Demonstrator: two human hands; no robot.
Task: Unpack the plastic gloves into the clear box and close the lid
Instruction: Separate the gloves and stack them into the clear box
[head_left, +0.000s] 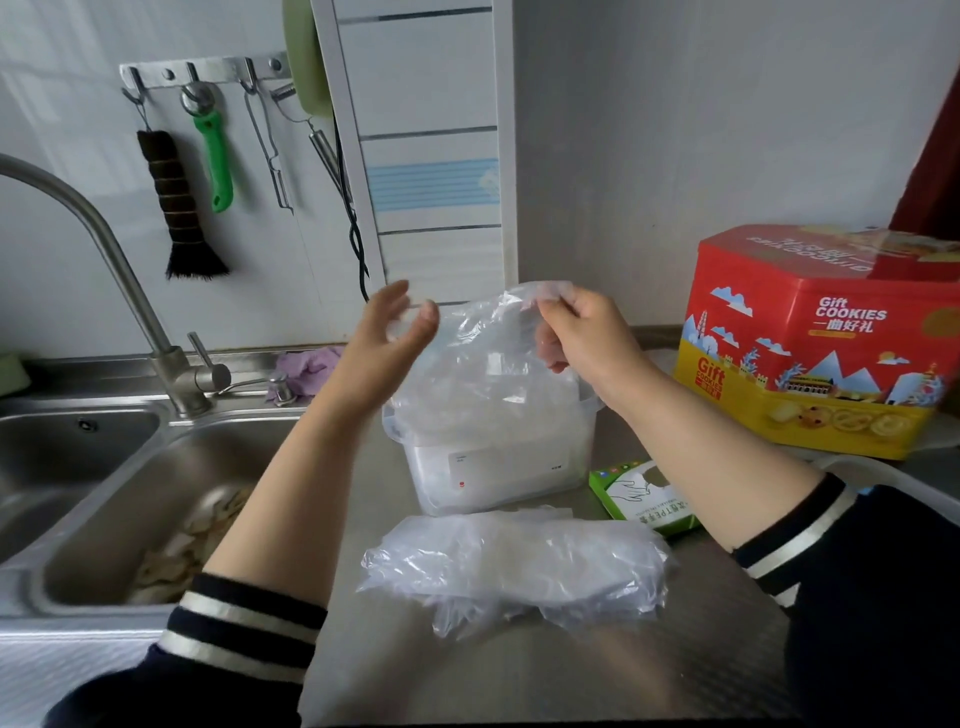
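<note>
Your right hand (582, 332) pinches a bunch of plastic gloves (483, 358) by its top edge, holding it just above the clear box (498, 467) on the counter (571, 670) — your left hand (387, 338) hovers beside it, fingers loosely spread and holding nothing. 1 more heap of gloves (514, 564) lies in front of the box, the green glove packet (641, 499) just right of it.

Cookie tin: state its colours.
Cookie tin: red above, yellow below, with white lettering; head view, the only one.
</note>
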